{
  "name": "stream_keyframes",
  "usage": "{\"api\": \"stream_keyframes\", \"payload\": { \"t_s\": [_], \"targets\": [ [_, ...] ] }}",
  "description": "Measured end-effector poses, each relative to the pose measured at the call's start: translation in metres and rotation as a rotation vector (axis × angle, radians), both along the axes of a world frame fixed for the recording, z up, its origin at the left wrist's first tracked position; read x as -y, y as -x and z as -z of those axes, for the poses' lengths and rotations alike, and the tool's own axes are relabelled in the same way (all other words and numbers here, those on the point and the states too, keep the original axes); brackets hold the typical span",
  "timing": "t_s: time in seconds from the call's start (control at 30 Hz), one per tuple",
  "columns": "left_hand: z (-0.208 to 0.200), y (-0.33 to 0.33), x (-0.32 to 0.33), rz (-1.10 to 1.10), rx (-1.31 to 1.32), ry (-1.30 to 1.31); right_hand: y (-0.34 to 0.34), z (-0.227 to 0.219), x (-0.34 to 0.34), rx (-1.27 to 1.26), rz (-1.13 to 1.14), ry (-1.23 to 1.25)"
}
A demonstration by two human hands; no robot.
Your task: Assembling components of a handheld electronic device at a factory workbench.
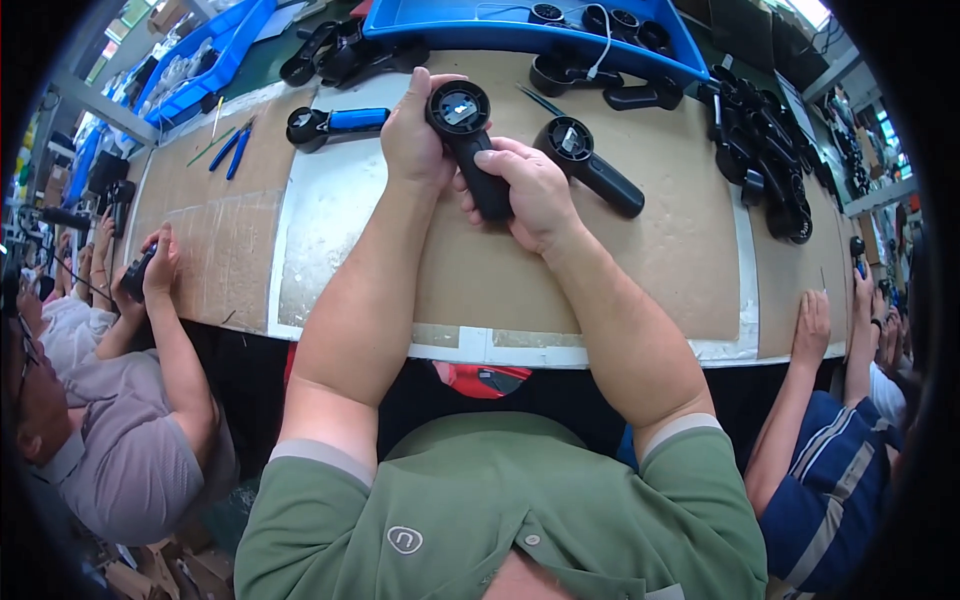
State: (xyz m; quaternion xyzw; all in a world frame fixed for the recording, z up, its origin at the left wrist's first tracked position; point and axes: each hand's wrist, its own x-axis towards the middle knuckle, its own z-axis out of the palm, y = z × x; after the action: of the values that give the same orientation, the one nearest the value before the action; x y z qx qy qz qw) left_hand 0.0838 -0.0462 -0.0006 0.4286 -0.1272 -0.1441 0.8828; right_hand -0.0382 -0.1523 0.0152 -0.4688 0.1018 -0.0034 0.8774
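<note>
Both my hands are closed on one black handheld fan [467, 146] with a round head and a straight handle, held above the cardboard-covered table. My left hand [413, 145] wraps the side of the round head and upper handle. Around the lower handle is my right hand [535, 188], its thumb lying on top. A shiny round part sits inside the fan's head. Close to my right hand, a second black handheld fan [608, 186] lies on the cardboard. Left of my hands rests an opened fan with a blue battery-like cylinder [358, 120] in its handle.
A blue tray [440, 28] with round black parts and a white cable stands at the back. Black fan parts [765, 140] pile up at right. Blue-handled pliers [232, 152] lie at left. Co-workers sit on both sides, one person's hand [160, 265] holding a black part.
</note>
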Motion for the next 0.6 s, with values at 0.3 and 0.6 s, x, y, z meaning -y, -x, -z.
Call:
{"api": "stream_keyframes", "payload": {
  "t_s": [0.3, 0.6],
  "targets": [
    [-0.0002, 0.0056, 0.006, 0.003, 0.027, 0.056, 0.0037, -0.0008, 0.0013, -0.018, 0.019, 0.07],
    [-0.0005, 0.0061, 0.0022, 0.012, 0.063, -0.012, 0.0061, 0.0001, -0.0012, 0.027, 0.033, 0.082]
  ]
}}
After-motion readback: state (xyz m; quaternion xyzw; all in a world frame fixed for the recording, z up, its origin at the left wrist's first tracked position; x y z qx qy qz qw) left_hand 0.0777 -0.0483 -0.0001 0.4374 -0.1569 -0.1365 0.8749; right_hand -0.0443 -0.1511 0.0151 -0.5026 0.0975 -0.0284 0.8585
